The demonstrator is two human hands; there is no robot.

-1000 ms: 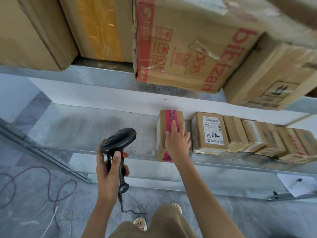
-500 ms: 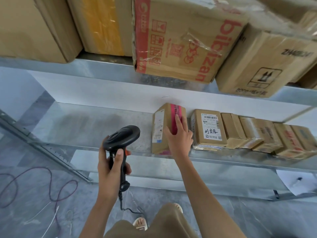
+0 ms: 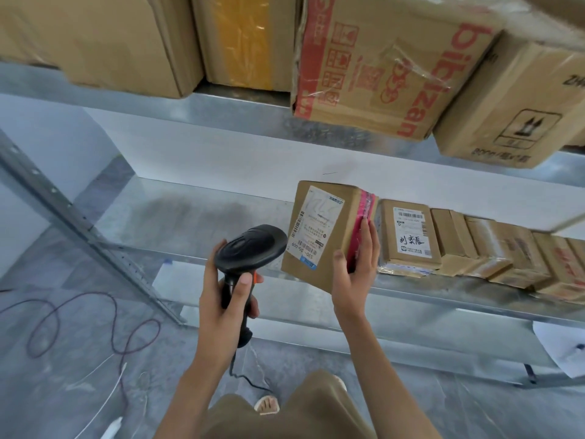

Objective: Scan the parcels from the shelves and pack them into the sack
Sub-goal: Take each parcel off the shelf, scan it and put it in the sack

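My right hand (image 3: 356,277) grips a small cardboard parcel (image 3: 323,229) with pink tape, lifted off the lower metal shelf (image 3: 196,223) and tilted so its white shipping label faces me. My left hand (image 3: 224,299) holds a black barcode scanner (image 3: 250,248) by its handle, its head just left of the parcel's label. A row of several small cardboard parcels (image 3: 468,245) stands on the same shelf to the right. No sack is in view.
Large cardboard boxes (image 3: 373,64) fill the upper shelf (image 3: 240,112). A slanted metal upright (image 3: 82,229) stands at left. Cables (image 3: 79,331) loop on the grey floor, and a sheet of paper (image 3: 560,346) lies at right.
My right hand has pulled the pink-taped parcel off the shelf and turned it so the label faces me. The scanner has moved closer to the parcel.
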